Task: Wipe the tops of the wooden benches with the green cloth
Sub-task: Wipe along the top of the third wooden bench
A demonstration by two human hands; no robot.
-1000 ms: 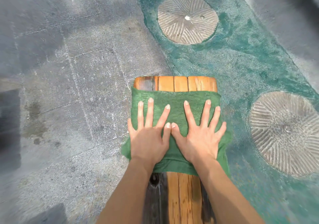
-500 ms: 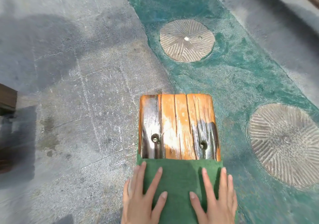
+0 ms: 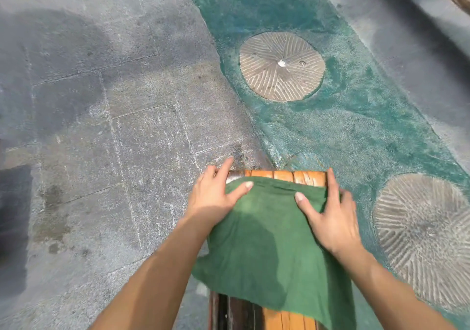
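While left grip (image 3: 213,197) and right grip (image 3: 330,215) each clamp an edge of the green cloth (image 3: 269,240) spread between them on the counter (image 3: 284,175), uneven pull could skew it, missing the bare strip just ahead of both.

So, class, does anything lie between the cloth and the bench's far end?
Nothing visible does. The left hand and right hand hold the cloth, and the bare strip of bench beyond it holds nothing.

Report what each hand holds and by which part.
Both hold the green cloth near its far edge on the bench: left hand at its left side, right hand at its right, thumbs on top, fingers over the sides.
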